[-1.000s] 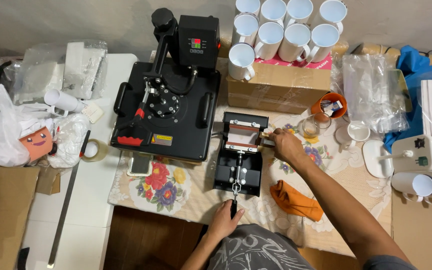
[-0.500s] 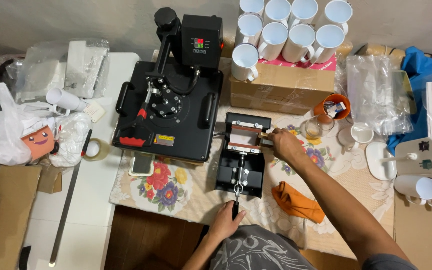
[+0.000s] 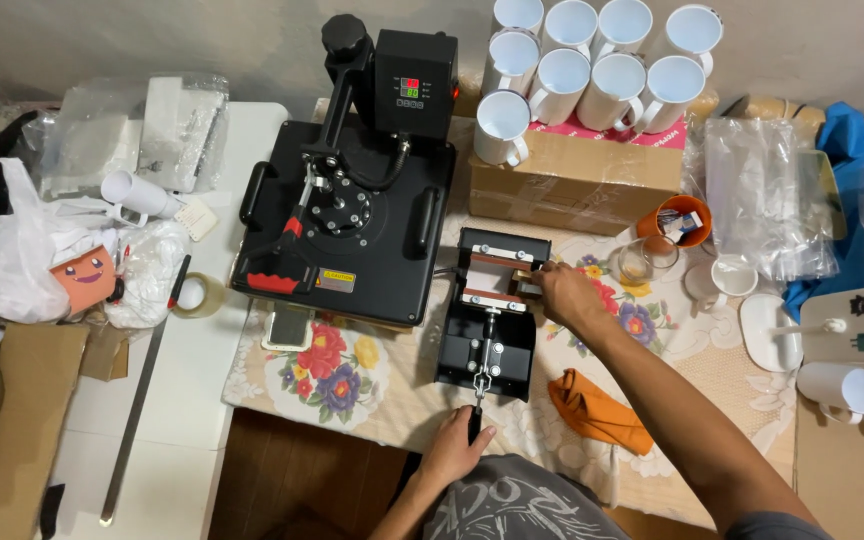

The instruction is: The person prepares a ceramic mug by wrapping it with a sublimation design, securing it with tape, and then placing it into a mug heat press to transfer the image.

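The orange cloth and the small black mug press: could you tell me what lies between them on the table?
Head view: only bare floral tablecloth separates the orange cloth from the mug press; the right forearm crosses just above that gap.

The big black heat press has a small screen (image 3: 409,87) up top with red and green digits, plus a yellow label (image 3: 335,275) near its front edge. Right of it sits a brown cardboard box (image 3: 572,175) with a pink strip. Clear plastic bags (image 3: 767,200) lie further right.

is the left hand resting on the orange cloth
No, the left hand grips the mug press lever; the orange cloth lies untouched to its right.
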